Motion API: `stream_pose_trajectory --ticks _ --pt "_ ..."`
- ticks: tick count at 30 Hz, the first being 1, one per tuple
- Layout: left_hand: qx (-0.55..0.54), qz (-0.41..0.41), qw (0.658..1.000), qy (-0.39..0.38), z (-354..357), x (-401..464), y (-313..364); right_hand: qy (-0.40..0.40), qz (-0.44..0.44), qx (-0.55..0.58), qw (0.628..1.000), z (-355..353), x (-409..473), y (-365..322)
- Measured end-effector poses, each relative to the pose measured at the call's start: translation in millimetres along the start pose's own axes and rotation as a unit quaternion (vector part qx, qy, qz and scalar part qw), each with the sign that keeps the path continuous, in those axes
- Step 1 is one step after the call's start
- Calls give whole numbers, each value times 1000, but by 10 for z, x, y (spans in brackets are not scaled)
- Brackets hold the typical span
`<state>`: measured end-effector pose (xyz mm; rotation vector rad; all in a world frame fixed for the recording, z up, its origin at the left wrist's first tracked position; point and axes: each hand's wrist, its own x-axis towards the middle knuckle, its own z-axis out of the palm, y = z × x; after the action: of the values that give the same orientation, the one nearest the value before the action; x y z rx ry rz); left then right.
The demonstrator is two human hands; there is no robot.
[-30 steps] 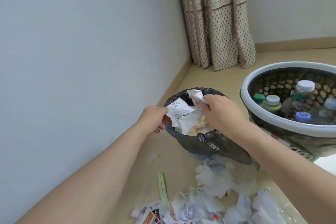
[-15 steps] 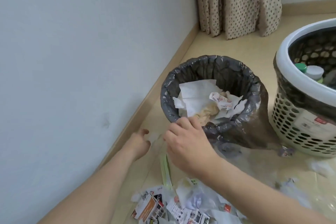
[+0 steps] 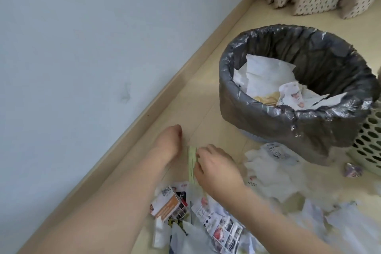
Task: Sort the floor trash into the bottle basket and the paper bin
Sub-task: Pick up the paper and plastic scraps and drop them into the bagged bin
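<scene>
Green strip [image 3: 191,164]: a long, narrow pale green paper strip lying flat on the floor [image 3: 208,109]. Its long axis runs from the near side toward the far side of the paper bin's front, roughly parallel to the person's forearms; its far end points toward the skirting board, its near end runs under the printed leaflets.

Right hand [image 3: 216,168]: on the floor just right of the green strip, fingers curled, fingertips touching the strip's right edge near its far end. Whether the strip is pinched or only touched cannot be told.

Left hand [image 3: 170,142]: just left of the green strip, apart from it, seen from the back of the wrist; fingers are hidden, so its opening cannot be told. No item shows in it.

Paper bin [image 3: 268,117]: round, lined with a dark grey bag, upright, beyond and to the right of the green strip. It holds white crumpled sheets and a printed scrap.

Bottle basket [image 3: 369,142]: pale perforated wall only, touching the paper bin's right side at the frame edge.

Tissue pile [image 3: 268,171]: white crumpled paper on the floor in front of the paper bin, right of the right hand.

Printed leaflets [image 3: 171,204]: orange and white printed papers nearer the person than the green strip, between the forearms.
</scene>
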<state>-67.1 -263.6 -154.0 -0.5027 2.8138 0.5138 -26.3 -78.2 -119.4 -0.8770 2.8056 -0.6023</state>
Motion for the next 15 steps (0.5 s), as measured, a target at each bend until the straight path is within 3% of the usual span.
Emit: stream_pose_trajectory --ticks 1,3,9,12,15 --pt "-20 -11 1000 6 18 -78 -51 -65 68 4 996 133 42 -35" --pt "-42 -31 999 -3 16 -221 -101 -121 135 -10 983 371 102 -105" --pt "-10 -81 990 -111 -143 -550 -250 -149 169 23 974 419 249 -258" --pt "-41 -88 990 -101 -248 -709 -286 -202 149 50 967 206 204 -166" --pt "-82 -83 991 -66 -407 -830 -217 -158 140 114 971 -13 96 -131"
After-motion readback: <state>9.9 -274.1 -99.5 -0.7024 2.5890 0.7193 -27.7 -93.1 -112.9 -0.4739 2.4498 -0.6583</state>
